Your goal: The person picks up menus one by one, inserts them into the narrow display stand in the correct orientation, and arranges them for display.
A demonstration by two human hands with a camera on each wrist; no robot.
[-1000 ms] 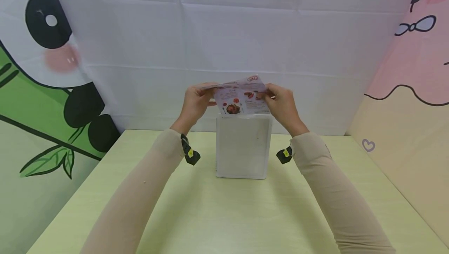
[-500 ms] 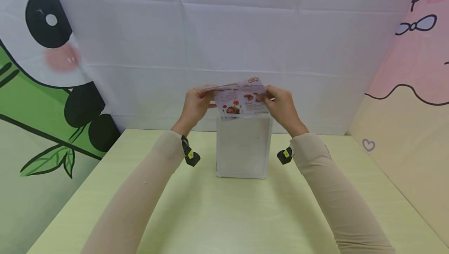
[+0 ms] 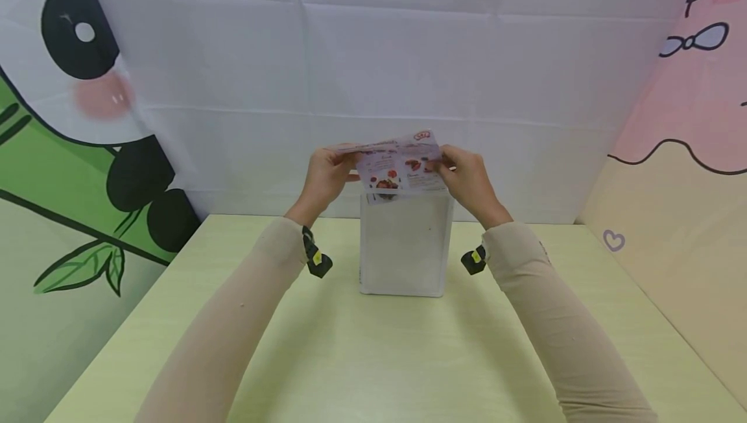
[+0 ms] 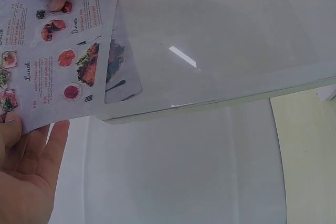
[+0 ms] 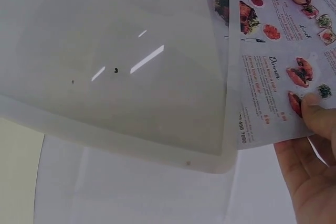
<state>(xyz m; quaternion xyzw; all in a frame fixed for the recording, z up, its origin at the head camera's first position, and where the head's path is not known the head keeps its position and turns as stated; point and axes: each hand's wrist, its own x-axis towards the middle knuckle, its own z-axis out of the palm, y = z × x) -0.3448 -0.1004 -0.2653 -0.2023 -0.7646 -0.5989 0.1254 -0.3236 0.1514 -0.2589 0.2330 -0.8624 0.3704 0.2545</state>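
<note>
A printed menu sheet with food pictures and the words Lunch and Dinner is held over a clear, white-edged stand upright on the table. My left hand pinches the sheet's left edge between thumb and fingers. On the other side my right hand pinches its right edge. The left wrist view shows one lower corner of the menu inside the stand, seen through its clear face. In the right wrist view the menu stands tilted at the stand's top opening.
The pale yellow-green table extends around the stand. A white cloth backdrop rises behind it. Cartoon-printed panels stand left and right. Black wrist cameras sit below both hands.
Both hands have lowered slightly with the menu. Its lower left corner now shows further down behind the stand's clear face; the stand keeps its place.
</note>
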